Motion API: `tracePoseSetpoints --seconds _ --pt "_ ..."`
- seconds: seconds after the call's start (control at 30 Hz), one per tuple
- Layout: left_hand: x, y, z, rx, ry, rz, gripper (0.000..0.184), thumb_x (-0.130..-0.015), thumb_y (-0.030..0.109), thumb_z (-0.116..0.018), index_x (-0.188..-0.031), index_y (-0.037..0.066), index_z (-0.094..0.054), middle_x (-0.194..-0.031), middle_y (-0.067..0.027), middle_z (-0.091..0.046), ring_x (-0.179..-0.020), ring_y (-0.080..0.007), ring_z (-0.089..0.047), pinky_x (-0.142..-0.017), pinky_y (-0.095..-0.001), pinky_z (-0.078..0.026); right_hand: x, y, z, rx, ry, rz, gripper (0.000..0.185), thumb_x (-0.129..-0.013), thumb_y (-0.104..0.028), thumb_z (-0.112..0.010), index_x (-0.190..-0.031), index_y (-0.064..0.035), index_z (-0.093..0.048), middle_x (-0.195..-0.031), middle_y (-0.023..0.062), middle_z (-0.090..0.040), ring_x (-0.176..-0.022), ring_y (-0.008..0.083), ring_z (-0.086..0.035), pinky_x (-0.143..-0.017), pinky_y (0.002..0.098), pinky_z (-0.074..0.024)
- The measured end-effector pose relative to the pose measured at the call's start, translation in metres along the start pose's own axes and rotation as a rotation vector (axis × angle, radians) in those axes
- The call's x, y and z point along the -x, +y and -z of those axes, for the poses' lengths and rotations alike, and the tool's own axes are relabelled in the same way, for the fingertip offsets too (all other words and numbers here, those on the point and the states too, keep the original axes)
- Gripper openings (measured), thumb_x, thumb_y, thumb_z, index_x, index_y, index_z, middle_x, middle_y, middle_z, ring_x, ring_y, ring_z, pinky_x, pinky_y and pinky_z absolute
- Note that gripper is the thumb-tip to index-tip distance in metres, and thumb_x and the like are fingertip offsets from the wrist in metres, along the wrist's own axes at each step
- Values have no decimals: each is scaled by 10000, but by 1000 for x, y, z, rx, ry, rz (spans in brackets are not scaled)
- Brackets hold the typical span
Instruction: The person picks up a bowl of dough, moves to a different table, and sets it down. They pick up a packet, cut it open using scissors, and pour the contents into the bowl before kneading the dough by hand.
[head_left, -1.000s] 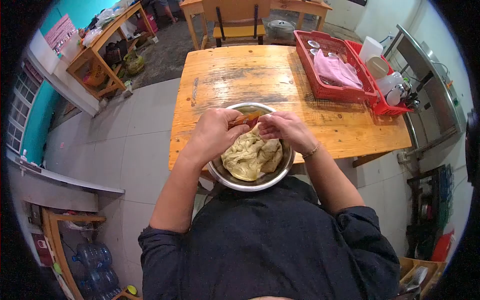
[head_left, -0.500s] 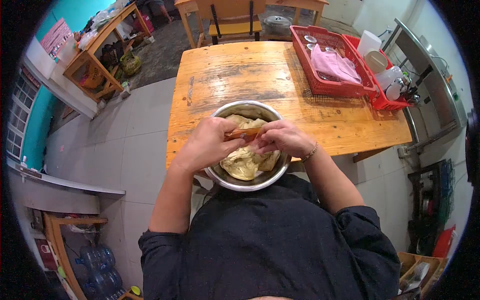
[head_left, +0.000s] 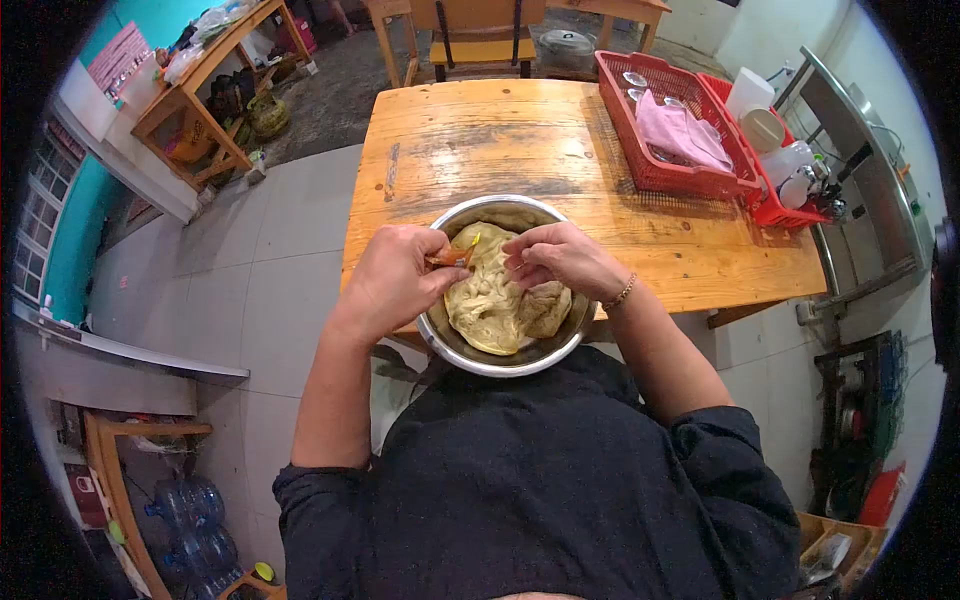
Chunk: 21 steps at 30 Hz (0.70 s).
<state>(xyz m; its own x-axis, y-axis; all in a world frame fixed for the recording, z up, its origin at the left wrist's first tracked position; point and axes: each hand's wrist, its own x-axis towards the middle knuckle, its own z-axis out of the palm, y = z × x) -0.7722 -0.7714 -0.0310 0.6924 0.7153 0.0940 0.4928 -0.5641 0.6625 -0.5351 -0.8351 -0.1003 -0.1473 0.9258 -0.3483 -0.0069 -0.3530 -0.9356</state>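
Observation:
A steel bowl (head_left: 505, 370) stands at the table's near edge, against my dark shirt. Pale, sticky dough (head_left: 484, 305) lies inside, with a browner lump (head_left: 545, 308) at its right. My left hand (head_left: 398, 272) is closed on a small orange sachet (head_left: 449, 258), pinched between thumb and fingers over the bowl's left part. The sachet has a yellow tip pointing up and right. Over the bowl's right side hovers my right hand (head_left: 568, 262), its fingers loosely curled and apart, above the dough. No object shows in it.
The wooden table (head_left: 480, 135) stretches ahead. At its far right sits a red plastic basket (head_left: 680, 178) with a pink cloth (head_left: 683, 132) and glasses. Beside it, a second red basket (head_left: 790, 213) holds containers and utensils. A chair (head_left: 480, 50) stands beyond.
My right hand has come away from the sachet, which both hands gripped before. My left hand has moved slightly left, still holding it. More of the dough now shows.

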Motion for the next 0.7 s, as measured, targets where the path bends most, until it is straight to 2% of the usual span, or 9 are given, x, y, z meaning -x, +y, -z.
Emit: tracePoseSetpoints --seconds 0.03,0.07,0.17,0.37,0.47,0.57,0.7 --pt "-3 -1 -2 20 21 -3 205 -728 96 -769 -786 -54 -642 -674 -201 -582 -567 -268 -532 -562 -370 -439 2 -2 1 -21 18 -5 333 -937 -58 -454 -1213 106 -545 -1065 169 -648 -892 212 -677 -817 313 -570" --pt "-6 -1 -5 41 42 -5 204 -736 96 -764 -780 -57 -637 -663 -194 -575 -552 -258 -510 -553 -364 -433 5 -3 2 -14 42 15 372 -892 -51 -467 -1200 145 -539 -1056 208 -632 -899 244 -660 -798 314 -572" --pt "-17 -5 -17 248 36 14 152 -773 75 -748 -778 -53 -667 -626 -62 -588 -622 -71 -522 -554 -277 -444 9 -5 6 -47 45 11 370 -895 -55 -473 -1202 140 -541 -1059 202 -633 -901 238 -660 -807 316 -570" --pt "-39 4 -25 64 14 -66 145 -795 65 -738 -791 -60 -666 -659 -39 -600 -641 -64 -528 -563 -269 -447 14 0 20 -78 87 56 365 -902 -57 -451 -1204 128 -544 -1051 178 -635 -910 217 -658 -816 309 -565" --pt "-44 9 -28 98 -9 -108 144 -794 61 -738 -791 -62 -664 -659 -44 -604 -659 -60 -535 -579 -275 -457 17 -1 28 -107 105 30 318 -944 -46 -455 -1212 99 -546 -1061 164 -643 -911 204 -670 -850 308 -565" --pt "-41 14 -29 113 -142 -148 161 -778 74 -758 -821 -57 -674 -678 -55 -628 -682 -62 -548 -601 -279 -467 17 2 33 -63 123 56 322 -944 -45 -456 -1217 104 -539 -1058 163 -642 -914 203 -671 -842 305 -567" --pt "-30 16 -31 284 -236 -92 187 -754 84 -784 -856 -42 -690 -700 -44 -644 -682 -59 -539 -606 -271 -459 24 -4 34 -88 127 58 328 -944 -49 -458 -1220 110 -534 -1052 159 -641 -913 203 -670 -836 303 -569"
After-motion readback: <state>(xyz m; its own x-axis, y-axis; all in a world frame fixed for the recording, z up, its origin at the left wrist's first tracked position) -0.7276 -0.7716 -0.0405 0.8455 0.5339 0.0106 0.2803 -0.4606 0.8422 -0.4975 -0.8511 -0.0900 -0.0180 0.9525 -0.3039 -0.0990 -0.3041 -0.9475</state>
